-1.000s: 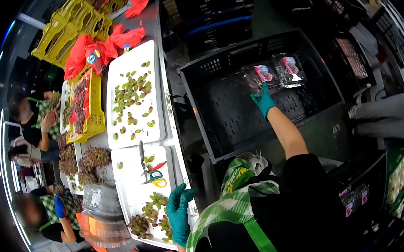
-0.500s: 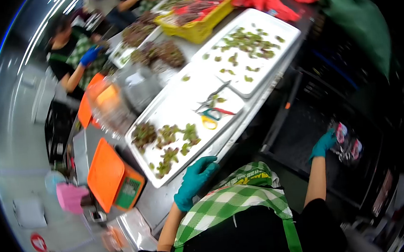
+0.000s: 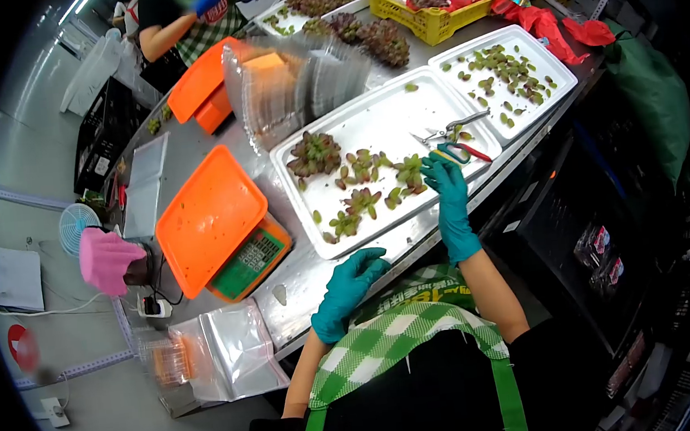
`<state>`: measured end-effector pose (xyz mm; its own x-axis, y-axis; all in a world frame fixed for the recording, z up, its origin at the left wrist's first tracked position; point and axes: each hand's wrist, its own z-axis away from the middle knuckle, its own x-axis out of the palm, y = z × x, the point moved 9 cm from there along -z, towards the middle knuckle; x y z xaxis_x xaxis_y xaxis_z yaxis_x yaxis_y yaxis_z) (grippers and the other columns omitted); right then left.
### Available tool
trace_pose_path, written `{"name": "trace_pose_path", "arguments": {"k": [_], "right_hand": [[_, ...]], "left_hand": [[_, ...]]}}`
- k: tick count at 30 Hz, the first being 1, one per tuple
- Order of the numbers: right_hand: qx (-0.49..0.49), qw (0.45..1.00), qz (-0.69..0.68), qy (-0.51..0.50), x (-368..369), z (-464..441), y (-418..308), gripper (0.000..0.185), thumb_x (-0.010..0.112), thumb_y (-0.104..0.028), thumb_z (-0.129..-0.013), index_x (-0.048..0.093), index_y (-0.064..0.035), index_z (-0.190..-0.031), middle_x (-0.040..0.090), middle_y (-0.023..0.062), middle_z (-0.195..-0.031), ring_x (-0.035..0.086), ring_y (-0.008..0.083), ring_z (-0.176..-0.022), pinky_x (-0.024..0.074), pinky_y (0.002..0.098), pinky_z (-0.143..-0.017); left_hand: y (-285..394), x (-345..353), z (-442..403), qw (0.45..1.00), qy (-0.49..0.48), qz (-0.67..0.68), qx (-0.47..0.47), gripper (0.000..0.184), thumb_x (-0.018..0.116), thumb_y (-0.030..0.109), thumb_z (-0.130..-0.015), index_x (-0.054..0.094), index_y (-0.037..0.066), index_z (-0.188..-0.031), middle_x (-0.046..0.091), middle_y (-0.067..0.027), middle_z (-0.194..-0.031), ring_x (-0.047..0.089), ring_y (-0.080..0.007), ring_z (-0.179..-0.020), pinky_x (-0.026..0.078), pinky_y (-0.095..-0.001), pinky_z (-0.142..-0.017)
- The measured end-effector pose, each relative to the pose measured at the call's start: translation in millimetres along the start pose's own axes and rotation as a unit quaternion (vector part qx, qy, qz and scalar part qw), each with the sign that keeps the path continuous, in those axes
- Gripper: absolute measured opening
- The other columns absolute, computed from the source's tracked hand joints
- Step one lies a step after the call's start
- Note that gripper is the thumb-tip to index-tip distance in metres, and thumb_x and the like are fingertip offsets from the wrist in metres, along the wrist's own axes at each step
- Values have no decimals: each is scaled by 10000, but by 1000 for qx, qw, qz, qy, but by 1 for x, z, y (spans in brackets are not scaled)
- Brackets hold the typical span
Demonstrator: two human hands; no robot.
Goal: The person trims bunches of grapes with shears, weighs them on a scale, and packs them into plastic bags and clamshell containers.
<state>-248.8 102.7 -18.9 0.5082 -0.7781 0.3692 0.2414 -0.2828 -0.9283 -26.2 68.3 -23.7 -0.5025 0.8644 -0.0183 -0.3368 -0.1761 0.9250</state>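
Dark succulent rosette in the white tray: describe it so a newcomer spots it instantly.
On the metal table, find the white tray nearest the left hand. The dark succulent rosette sits near that tray's upper-left corner in the head view. It is fuller and more purplish-brown than the smaller, greener succulents beside it.

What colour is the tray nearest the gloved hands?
White; the tray shows best in the head view.

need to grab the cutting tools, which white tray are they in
The one nearest the person, beside the right hand: cutting tools lie only in this tray; the others show plant pieces.
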Motion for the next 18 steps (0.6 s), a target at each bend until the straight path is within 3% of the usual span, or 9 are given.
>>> {"name": "trace_pose_path", "arguments": {"k": [2,8,10,18], "right_hand": [[50,999,-17,-8,17,13,19,243,479,-173,-863,497,-1,-1034,559,79,-955,559,143,-838,428,234,-738],[104,992,70,-12,6,6,38,276,460,-215,-864,506,-27,-1062,601,71,-931,573,123,-787,428,231,-693],[111,992,46,-27,-2,-11,43,269,462,-217,-862,519,-29,-1045,605,70,-926,575,122,-781,429,230,-686],[123,990,34,-65,-12,-109,43,266,481,-234,-853,539,-26,-1008,613,75,-872,585,129,-729,433,231,-638]], "left_hand": [[-9,-11,3,1000,3,26,-6,285,500,118,-851,479,-6,-1107,583,-84,-931,554,-136,-894,427,-250,-817],[-16,-29,-13,998,1,61,-6,276,511,129,-845,494,-4,-1087,594,-85,-920,563,-133,-865,434,-241,-787],[-17,-35,-25,997,26,67,9,265,526,169,-840,523,12,-1054,614,-74,-893,568,-113,-840,436,-230,-745],[5,-15,-93,990,44,133,-1,264,499,95,-843,489,-13,-1083,599,-105,-916,573,-158,-845,442,-257,-774]]}}
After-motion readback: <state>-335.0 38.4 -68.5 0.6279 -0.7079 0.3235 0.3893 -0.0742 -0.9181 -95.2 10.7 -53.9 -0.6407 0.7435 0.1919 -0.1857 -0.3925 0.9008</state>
